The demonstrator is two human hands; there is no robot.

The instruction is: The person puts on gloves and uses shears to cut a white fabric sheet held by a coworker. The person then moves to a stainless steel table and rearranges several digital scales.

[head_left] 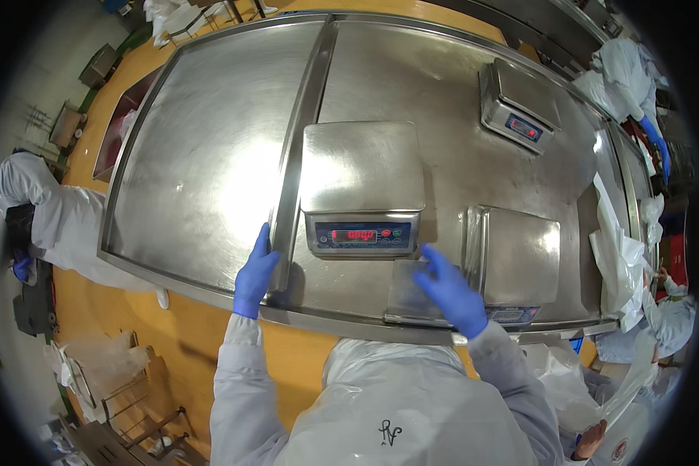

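Note:
A steel bench scale (359, 167) with a lit red display stands in front of me on the steel table (450, 93). My left hand (256, 273), in a blue glove, is open beside the table's raised divider rail (297, 147), fingers pointing away from me. I cannot tell whether it touches the rail. My right hand (452, 293), also gloved in blue, is open with its fingers partly stretched. It hovers near a low flat metal piece (406, 289), between the lit scale and a second scale (520, 252) on the right. Neither hand holds anything.
A third scale (524, 97) stands at the far right. White plastic sheeting (617, 248) lies along the table's right end. Co-workers in white are at the left (70, 213) and right (629, 74). A rack with plastic (109, 380) stands on the floor at lower left.

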